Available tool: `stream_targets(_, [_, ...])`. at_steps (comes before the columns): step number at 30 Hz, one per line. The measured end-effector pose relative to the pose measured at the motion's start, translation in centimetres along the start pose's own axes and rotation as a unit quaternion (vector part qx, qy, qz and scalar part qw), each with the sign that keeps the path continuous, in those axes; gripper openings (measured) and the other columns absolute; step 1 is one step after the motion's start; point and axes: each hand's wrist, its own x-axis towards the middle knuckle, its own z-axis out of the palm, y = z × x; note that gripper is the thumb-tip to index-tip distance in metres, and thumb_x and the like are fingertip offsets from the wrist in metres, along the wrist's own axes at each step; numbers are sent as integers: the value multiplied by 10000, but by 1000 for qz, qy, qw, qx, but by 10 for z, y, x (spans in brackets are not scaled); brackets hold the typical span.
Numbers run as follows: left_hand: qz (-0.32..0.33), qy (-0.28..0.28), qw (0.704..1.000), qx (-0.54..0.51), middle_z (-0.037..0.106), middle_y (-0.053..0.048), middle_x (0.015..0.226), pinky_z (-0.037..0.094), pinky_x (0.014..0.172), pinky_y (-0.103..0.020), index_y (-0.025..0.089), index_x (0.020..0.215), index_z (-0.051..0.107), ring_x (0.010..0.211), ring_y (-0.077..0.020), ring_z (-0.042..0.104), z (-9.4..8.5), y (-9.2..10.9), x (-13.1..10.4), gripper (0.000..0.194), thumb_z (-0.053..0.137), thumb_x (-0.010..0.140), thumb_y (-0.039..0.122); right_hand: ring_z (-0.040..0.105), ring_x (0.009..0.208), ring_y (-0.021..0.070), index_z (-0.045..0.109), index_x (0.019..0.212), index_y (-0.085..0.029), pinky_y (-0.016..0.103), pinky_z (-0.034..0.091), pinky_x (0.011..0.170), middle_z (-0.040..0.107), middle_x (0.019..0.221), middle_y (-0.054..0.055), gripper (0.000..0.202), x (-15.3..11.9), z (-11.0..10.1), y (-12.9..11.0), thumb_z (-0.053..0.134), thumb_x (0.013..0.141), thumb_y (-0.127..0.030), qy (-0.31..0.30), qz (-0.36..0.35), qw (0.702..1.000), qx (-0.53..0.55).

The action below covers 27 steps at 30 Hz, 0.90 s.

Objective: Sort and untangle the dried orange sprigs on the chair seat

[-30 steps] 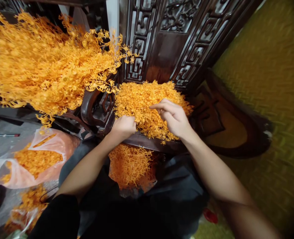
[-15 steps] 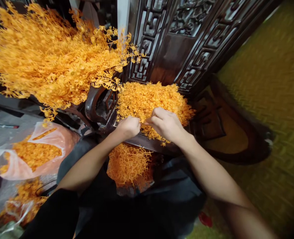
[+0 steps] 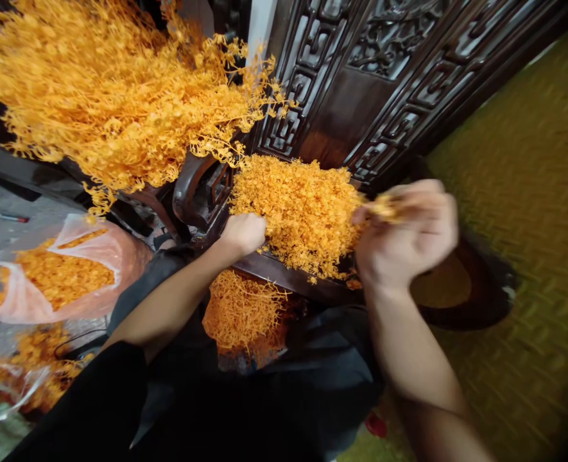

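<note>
A heap of small orange-yellow dried flowers (image 3: 303, 205) covers the seat of a dark carved wooden chair (image 3: 341, 109). My left hand (image 3: 246, 232) is closed at the heap's near left edge; whatever its fingers pinch is hidden. Off the heap's right side, my right hand (image 3: 409, 231), blurred by motion, is closed with a small orange-yellow flower sprig (image 3: 384, 208) showing at its fingertips. Between my knees, below the seat's front edge, a bundle of bare orange stems (image 3: 248, 314) sits in a bag.
A large pile of orange-yellow flower branches (image 3: 120, 96) lies at the upper left, overhanging the chair's armrest (image 3: 187, 192). On the floor at left stands an open pinkish plastic bag (image 3: 132, 256) of loose flowers. More orange stems (image 3: 36, 366) lie below it. A yellow-green patterned surface (image 3: 543, 224) fills the right.
My right hand has moved away from my left, out to the right and nearer the camera, with a flower sprig in its fingers. My left hand stays near the heap's front edge.
</note>
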Motion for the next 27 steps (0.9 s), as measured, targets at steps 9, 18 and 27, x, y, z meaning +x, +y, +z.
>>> stream_targets(9, [23,-14,999,34,754,-216,996,541,828,-435,109,1114,724,986,-353,742,1,17,-2,337,457,915,158,716,750,151,482,761,-230,276,609,569,717,976,45,483,7,-8,12,841,755,-554,106,144,951,251])
stream_targets(18, [2,23,999,45,750,-191,962,514,792,-384,126,1126,696,953,-318,740,0,17,2,352,396,971,223,687,714,95,627,825,-201,289,654,736,718,905,-10,400,13,-14,57,938,580,-260,120,231,905,337])
stream_targets(27, [1,52,949,-312,639,-64,714,410,600,-289,143,1046,731,659,-166,610,6,4,17,509,379,1033,510,665,712,96,578,754,-199,260,625,645,665,936,14,348,5,-13,39,906,681,-288,45,177,938,294])
